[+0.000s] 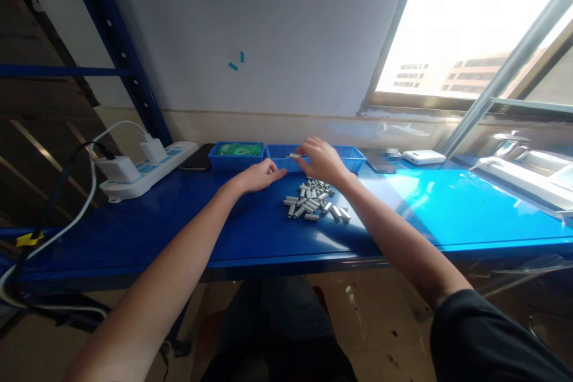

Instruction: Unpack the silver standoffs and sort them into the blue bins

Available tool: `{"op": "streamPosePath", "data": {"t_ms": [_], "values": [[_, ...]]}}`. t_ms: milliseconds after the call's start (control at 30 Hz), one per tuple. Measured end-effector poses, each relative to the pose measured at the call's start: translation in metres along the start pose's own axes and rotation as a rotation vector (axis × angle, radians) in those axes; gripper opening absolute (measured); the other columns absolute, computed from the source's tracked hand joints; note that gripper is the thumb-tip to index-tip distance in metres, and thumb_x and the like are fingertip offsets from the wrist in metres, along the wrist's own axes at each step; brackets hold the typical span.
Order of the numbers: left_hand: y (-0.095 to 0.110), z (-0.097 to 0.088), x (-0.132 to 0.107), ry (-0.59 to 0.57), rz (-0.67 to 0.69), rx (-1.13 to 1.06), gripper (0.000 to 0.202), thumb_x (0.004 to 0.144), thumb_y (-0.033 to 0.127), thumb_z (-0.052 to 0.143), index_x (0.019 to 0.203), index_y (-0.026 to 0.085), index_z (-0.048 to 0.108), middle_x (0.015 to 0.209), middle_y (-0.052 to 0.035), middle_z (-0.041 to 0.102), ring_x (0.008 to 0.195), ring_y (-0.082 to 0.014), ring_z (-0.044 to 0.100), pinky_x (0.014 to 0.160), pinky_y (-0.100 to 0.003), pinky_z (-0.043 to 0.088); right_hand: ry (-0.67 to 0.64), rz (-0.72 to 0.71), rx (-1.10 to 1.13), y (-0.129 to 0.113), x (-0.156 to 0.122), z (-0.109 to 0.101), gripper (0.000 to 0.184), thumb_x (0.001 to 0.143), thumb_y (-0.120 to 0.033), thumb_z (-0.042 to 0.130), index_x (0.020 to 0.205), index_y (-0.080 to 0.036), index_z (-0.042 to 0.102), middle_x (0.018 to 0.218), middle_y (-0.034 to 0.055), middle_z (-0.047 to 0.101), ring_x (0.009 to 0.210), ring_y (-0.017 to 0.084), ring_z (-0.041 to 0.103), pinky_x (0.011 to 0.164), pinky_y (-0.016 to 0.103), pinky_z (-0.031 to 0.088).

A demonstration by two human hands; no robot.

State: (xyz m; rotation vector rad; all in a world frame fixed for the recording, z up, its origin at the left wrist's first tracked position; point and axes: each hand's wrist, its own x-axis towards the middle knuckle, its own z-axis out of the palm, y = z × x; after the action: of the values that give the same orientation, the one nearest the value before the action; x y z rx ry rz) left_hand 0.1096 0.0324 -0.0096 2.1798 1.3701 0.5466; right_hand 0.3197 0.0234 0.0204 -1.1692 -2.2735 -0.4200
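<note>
My right hand is raised over the front edge of a blue tray and pinches one small silver metal piece at its fingertips. Just in front of it lies a heap of several identical silver pieces on the blue table. My left hand rests on the table left of the heap, its fingers held loosely together and pointing at the tray, with nothing seen in it.
A second blue tray with green contents stands left of the first. A dark phone and a white power strip with chargers and cables sit at the far left. A white box lies by the window.
</note>
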Motion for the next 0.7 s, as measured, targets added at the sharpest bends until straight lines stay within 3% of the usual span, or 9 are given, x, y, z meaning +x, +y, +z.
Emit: {"op": "streamPosePath", "data": {"t_ms": [67,133,200,300,467,567,633,700], "values": [[0.002,0.001,-0.001,-0.063,0.065,0.093,0.053,0.071,0.068,0.058,0.091,0.019,0.059,0.091,-0.0062,0.068,0.079,-0.0201,0.062,0.064,-0.026,0.043,0.211,0.134,-0.048,0.01,0.009,-0.005,0.022,0.094,-0.029,0.047,0.102,-0.017,0.063,0.098,0.0104,0.062,0.098,0.025,0.052,0.086,0.035,0.039],[0.004,0.004,-0.001,-0.108,0.109,0.165,0.05,0.066,0.066,0.063,0.087,0.02,0.062,0.092,-0.0056,0.068,0.081,-0.0212,0.061,0.065,-0.026,0.042,0.24,0.233,-0.093,0.017,0.014,0.001,0.023,0.094,-0.029,0.046,0.105,-0.017,0.062,0.102,0.0123,0.062,0.103,0.028,0.05,0.087,0.039,0.039],[0.006,0.007,-0.001,-0.086,0.096,0.212,0.042,0.07,0.059,0.063,0.086,0.02,0.063,0.091,-0.0054,0.068,0.079,-0.0207,0.061,0.064,-0.026,0.042,0.112,0.257,-0.106,0.018,0.012,0.014,0.025,0.092,-0.031,0.05,0.108,-0.016,0.063,0.106,0.0145,0.061,0.106,0.031,0.049,0.087,0.042,0.039],[0.006,0.009,0.001,-0.009,0.043,0.257,0.029,0.08,0.046,0.054,0.089,0.02,0.064,0.087,-0.0055,0.068,0.077,-0.0203,0.061,0.065,-0.026,0.041,-0.095,0.175,-0.021,0.01,0.0,0.024,0.031,0.088,-0.035,0.056,0.111,-0.015,0.063,0.109,0.0146,0.059,0.106,0.031,0.049,0.088,0.043,0.041],[0.002,0.004,0.0,0.0,0.02,0.299,0.027,0.085,0.039,0.047,0.091,0.02,0.065,0.088,-0.0052,0.069,0.081,-0.0211,0.061,0.067,-0.027,0.041,-0.099,0.013,0.042,-0.013,-0.018,-0.006,0.029,0.079,-0.04,0.066,0.102,-0.02,0.068,0.115,0.0127,0.053,0.108,0.031,0.048,0.087,0.044,0.041],[0.003,0.001,-0.002,-0.033,0.038,0.307,0.028,0.085,0.038,0.046,0.093,0.02,0.065,0.092,-0.0055,0.069,0.083,-0.0214,0.061,0.07,-0.027,0.042,-0.246,-0.078,0.106,-0.023,-0.02,-0.017,0.023,0.079,-0.038,0.068,0.096,-0.024,0.07,0.104,0.0086,0.059,0.103,0.028,0.052,0.086,0.043,0.04],[0.004,0.0,-0.003,-0.044,0.045,0.315,0.028,0.085,0.038,0.045,0.095,0.02,0.065,0.093,-0.006,0.069,0.084,-0.0217,0.061,0.07,-0.027,0.042,-0.431,-0.116,0.132,-0.026,-0.02,-0.013,0.016,0.08,-0.037,0.068,0.088,-0.024,0.071,0.091,0.0064,0.065,0.096,0.027,0.055,0.081,0.039,0.041],[0.005,-0.002,-0.004,-0.05,0.043,0.317,0.029,0.084,0.039,0.045,0.095,0.02,0.065,0.093,-0.0062,0.069,0.084,-0.0217,0.06,0.07,-0.027,0.042,-0.526,-0.13,0.129,-0.028,-0.021,-0.006,0.011,0.082,-0.033,0.067,0.08,-0.023,0.07,0.084,0.006,0.068,0.092,0.026,0.057,0.076,0.035,0.041]]}}
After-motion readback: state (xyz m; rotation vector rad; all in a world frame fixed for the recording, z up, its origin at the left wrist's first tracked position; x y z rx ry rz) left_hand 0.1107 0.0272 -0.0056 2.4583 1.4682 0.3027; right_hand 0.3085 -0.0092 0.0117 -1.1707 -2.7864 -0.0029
